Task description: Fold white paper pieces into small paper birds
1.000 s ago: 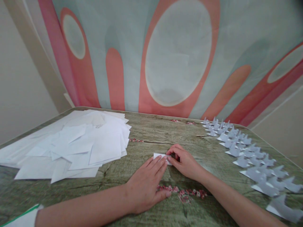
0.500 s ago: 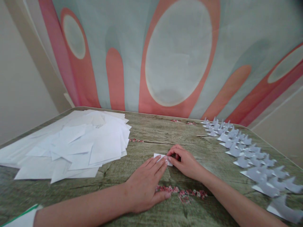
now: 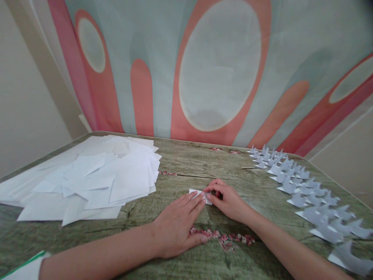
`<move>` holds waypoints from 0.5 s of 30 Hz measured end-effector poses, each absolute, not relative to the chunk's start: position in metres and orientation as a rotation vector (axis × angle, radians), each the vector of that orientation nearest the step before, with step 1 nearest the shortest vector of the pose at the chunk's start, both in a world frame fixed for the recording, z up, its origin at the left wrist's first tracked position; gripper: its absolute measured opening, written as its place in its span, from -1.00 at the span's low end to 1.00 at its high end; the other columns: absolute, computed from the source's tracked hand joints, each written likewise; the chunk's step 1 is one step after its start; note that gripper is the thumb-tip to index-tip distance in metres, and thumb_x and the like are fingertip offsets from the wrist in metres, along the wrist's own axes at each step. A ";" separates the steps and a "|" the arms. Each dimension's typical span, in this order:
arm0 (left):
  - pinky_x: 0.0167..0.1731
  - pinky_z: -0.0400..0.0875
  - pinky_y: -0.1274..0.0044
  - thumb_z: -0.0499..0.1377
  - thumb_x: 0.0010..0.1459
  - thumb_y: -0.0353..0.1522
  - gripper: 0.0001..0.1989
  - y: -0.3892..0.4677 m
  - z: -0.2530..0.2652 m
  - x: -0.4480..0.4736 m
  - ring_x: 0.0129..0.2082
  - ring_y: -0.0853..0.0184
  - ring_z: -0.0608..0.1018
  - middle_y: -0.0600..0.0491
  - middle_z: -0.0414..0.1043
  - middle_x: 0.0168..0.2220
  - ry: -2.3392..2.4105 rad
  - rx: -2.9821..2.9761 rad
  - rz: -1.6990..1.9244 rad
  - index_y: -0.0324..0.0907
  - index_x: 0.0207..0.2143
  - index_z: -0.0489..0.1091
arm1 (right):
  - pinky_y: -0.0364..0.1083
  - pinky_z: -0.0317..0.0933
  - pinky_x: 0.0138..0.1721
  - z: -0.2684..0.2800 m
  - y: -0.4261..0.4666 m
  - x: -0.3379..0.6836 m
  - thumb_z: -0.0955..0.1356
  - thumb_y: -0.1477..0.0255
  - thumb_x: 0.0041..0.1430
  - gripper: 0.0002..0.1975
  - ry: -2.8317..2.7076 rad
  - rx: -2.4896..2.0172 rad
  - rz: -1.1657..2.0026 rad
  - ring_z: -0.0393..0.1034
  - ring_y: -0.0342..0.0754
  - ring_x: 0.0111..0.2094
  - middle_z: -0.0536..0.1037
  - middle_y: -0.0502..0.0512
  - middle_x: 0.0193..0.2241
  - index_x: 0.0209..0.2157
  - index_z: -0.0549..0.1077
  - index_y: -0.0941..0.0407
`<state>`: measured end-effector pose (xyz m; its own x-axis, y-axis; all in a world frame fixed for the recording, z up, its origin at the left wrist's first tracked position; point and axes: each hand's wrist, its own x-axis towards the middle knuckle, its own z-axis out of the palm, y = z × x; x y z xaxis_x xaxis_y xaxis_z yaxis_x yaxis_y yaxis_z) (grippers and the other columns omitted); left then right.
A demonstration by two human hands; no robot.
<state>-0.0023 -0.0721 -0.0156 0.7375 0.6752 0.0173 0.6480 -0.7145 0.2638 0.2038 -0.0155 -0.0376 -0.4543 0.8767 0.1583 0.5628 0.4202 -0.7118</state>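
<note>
A small folded piece of white paper [image 3: 193,192] lies on the wood-patterned tabletop, partly covered by my fingers. My left hand [image 3: 179,223] rests flat, its outstretched fingertips pressing on the paper and its thumb apart on the table. At the paper's right end, my right hand [image 3: 225,199] is curled, with thumb and forefinger pinching the edge. The fold under the fingers is largely hidden.
A wide spread of loose white paper sheets [image 3: 131,181] covers the left side of the table [image 3: 186,159]. Several folded paper birds [image 3: 287,186] stand in rows along the right edge. Behind the table hangs a patterned cloth [image 3: 163,97].
My left hand has shifted very slightly left and back over the paper. The right fingers have edged a little left along the paper's end.
</note>
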 end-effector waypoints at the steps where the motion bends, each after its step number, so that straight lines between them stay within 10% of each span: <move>1: 0.16 -0.09 0.32 -0.16 0.13 0.02 -0.28 -0.072 -0.015 -0.003 0.22 0.14 -0.03 -0.13 -0.15 0.24 1.048 2.698 0.165 -0.27 0.20 -0.10 | -0.14 0.18 -0.41 -0.038 -0.015 0.204 0.28 0.45 0.08 -0.86 -2.157 -1.211 0.807 0.27 -0.16 -0.43 0.37 0.06 -0.31 -0.32 0.46 0.10; 15: 0.13 0.00 0.36 -0.07 0.20 -0.18 -0.48 -0.064 -0.017 -0.002 0.15 0.22 0.14 -0.05 0.06 0.17 1.095 2.751 0.232 -0.19 0.16 0.00 | -0.16 0.17 -0.41 -0.038 -0.017 0.204 0.32 0.46 0.02 -0.92 -2.145 -1.220 0.825 0.25 -0.17 -0.43 0.38 0.04 -0.33 -0.39 0.45 0.11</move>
<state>-0.0016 -0.0635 -0.0172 0.7179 0.6915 0.0806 0.6648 -0.7153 0.2157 0.2044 -0.0168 -0.0383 -0.4492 0.8812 0.1472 0.5555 0.4046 -0.7265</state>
